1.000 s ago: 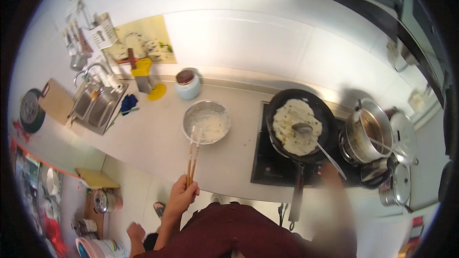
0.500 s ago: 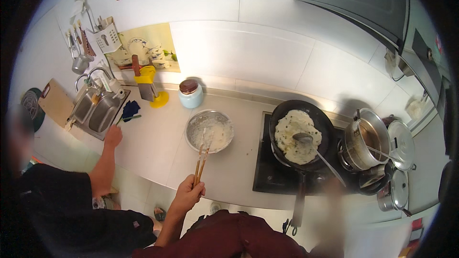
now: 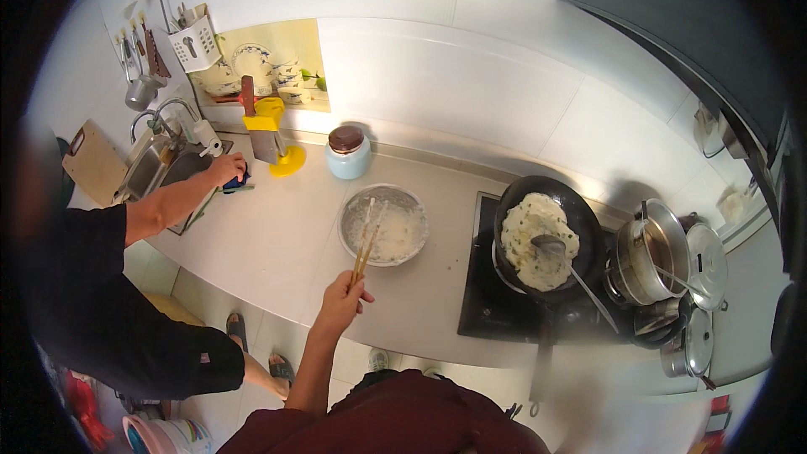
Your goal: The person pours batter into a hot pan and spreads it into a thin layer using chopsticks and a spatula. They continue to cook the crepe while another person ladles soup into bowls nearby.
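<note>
My left hand (image 3: 340, 303) is closed around a pair of chopsticks (image 3: 363, 262). Their tips reach into a metal bowl (image 3: 340, 231) coated with white, lumpy batter or flour. To the right, a black frying pan (image 3: 593, 240) sits on the cooktop with a pale, green-flecked pancake (image 3: 534, 223) in it. A metal ladle (image 3: 551, 245) rests bowl-down on the pancake, its handle leaning over the pan's near right rim. My right hand (image 3: 580, 382) is only a blurred, skin-coloured smear near the pan's handle (image 3: 542, 361); its fingers cannot be made out.
A co-worker's hand (image 3: 227, 170) is on a dark blue cloth (image 3: 240, 182) beside the sink (image 3: 139, 172). A cleaver in a yellow stand (image 3: 288, 161) and a light-blue jar (image 3: 348, 161) line the wall. Pots (image 3: 651, 256) and lids crowd the right of the black cooktop (image 3: 483, 307).
The view has shifted, so bowl and pan appear farther right. The co-worker's hand has moved from the counter edge onto the blue cloth. My left hand still holds the chopsticks in the bowl.
</note>
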Tool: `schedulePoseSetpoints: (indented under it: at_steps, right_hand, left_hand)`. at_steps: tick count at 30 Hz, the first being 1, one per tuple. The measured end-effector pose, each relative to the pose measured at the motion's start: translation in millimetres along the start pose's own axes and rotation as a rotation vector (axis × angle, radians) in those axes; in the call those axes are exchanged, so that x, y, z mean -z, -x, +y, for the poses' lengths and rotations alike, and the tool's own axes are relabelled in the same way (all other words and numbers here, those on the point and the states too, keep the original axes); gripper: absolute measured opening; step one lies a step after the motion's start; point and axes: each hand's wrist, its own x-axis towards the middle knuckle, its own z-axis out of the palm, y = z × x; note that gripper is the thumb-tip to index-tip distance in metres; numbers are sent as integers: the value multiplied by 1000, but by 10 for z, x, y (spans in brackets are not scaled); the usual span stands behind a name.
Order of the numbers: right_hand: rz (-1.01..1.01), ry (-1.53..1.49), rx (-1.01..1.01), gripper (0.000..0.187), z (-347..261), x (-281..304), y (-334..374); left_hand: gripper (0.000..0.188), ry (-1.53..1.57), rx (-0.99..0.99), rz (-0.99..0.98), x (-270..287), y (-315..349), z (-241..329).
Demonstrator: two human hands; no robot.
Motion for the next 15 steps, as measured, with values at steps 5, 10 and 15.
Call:
schedulePoseSetpoints:
  at_steps: [5, 10, 15]
  right_hand:
    - [114, -122, 53, 10, -357, 242, -36]
    - [55, -41, 37, 11, -434, 242, -24]
    - [69, -113, 44, 9, -731, 268, -8]
  left_hand:
    - [17, -254, -152, 188, 353, -541, -310]
    - [16, -128, -55, 199, 532, -956, -423]
    - [17, -201, -207, 215, 559, -1332, -468]
